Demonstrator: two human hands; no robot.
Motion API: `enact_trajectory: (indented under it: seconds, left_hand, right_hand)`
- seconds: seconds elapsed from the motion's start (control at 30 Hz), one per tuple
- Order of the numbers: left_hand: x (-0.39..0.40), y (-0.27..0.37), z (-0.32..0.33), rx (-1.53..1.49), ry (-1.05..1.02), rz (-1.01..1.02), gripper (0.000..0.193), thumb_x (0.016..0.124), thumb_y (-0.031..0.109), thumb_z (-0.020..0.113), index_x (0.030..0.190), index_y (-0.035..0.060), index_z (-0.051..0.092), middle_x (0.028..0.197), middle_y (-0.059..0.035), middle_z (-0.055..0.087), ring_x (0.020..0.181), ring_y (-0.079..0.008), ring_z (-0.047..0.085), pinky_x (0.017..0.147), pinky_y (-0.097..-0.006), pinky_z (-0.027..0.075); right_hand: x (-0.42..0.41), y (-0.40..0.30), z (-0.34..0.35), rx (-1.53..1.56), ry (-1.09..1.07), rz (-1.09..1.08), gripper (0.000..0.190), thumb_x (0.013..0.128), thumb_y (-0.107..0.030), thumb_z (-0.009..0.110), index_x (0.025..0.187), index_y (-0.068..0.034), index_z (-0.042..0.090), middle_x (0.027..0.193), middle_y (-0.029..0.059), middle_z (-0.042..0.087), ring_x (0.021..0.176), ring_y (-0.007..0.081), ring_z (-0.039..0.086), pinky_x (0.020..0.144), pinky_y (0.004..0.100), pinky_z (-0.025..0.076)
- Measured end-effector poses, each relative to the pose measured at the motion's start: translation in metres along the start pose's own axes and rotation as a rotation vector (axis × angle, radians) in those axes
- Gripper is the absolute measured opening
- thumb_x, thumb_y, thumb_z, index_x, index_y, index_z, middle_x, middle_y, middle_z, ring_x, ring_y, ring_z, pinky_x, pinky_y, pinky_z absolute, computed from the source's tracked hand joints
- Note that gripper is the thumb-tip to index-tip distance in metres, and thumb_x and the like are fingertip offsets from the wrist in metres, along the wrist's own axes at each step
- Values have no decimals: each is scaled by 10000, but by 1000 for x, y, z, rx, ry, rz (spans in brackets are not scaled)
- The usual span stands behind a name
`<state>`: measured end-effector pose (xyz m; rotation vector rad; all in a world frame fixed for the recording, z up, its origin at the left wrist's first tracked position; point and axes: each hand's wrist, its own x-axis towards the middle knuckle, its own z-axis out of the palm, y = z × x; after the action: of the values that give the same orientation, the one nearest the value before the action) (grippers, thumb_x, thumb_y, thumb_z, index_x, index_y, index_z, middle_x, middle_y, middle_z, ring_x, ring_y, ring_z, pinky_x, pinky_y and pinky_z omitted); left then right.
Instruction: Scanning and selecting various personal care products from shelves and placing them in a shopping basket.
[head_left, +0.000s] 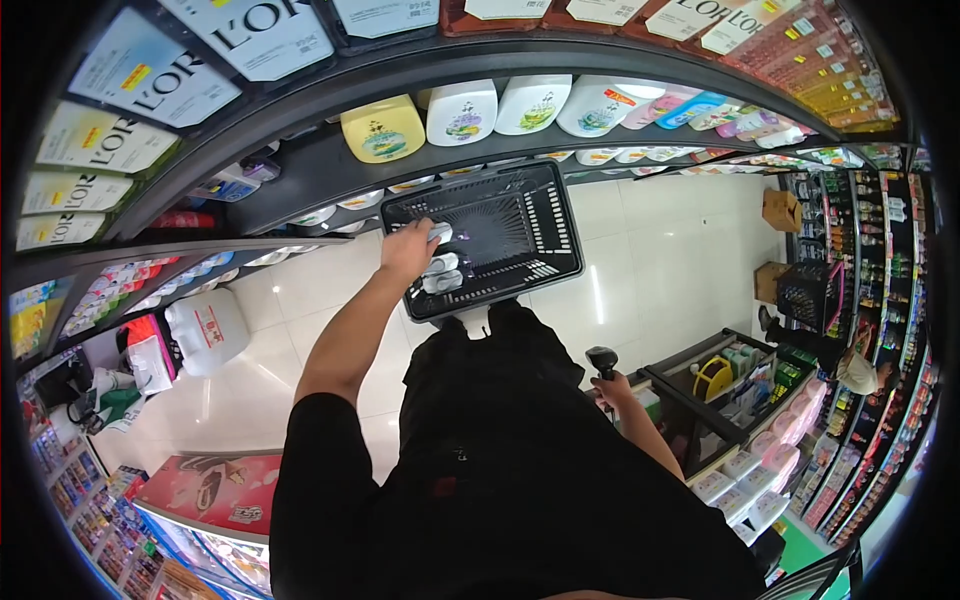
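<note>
A black plastic shopping basket (495, 221) lies before me at the foot of a shelf. My left hand (407, 251) reaches over its left side, fingers closed around a small white bottle-like item (440, 233). Beside that hand, more small white items (442, 274) rest at the basket's left end; their exact kind is hard to tell. Off to my right side, my right hand (615, 394) grips the handle of a dark handheld barcode scanner (601, 358), whose head points forward. Part of its handle is hidden by my fingers.
Large pump-less-looking white and yellow body wash bottles (463, 112) line the shelf ahead. A white plastic jerrycan (206, 330) stands on the floor at left, near a red-topped display (214, 491). A display bin (697, 397) is at right, with a person (855, 367) beyond it.
</note>
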<state>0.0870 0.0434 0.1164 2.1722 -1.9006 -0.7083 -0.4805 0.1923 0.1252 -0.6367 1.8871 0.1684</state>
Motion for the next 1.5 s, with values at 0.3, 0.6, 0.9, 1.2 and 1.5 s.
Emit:
enact_trajectory:
  seconds: [0.3,0.6,0.9,1.2,1.5]
  left_hand:
    - [25,-17,100,3,-365,-333,293,990,281,624,1251,150,610,1143,-156,744,1117,-348,707,875,-503,570]
    - [14,12,96,-72,-263,-710,537,903,294,701,1415,213,560,1338,-180,646,1241,-401,638,1031,-513,534]
    - [-42,-46,-109,233,686,-440,613,819,115,771,1388,69,544,1527,-272,416,1389,-470,431,1168,-521,383]
    - [-45,-175,-309,735,692,-314,484,864,116,662,1334,19,599,1336,-282,596,1274,-450,539,1086,-525,421]
    - [-25,-193,-341,418,419,-296,451,1010,264,521,1401,50,591,1481,-232,542,1396,-429,466,1181,-512,361]
  right_hand:
    - [0,-2,-83,22,42,-9,234,848,-192,791,933,-83,602,720,43,620,535,159,598,462,334,477]
    - [56,-79,-120,-53,-77,9,268,837,-140,784,953,-45,561,726,72,623,512,159,576,442,323,468]
    - [138,-171,-99,-180,-116,-195,271,861,-179,777,1014,-59,589,735,66,635,511,157,565,419,318,438]
    - [117,-168,-60,11,-60,-180,220,907,-217,747,1001,-70,614,807,60,627,587,175,575,493,357,474]
    - [68,-74,12,34,-52,-29,241,886,-195,770,1014,-52,624,788,78,652,581,201,603,500,382,468]
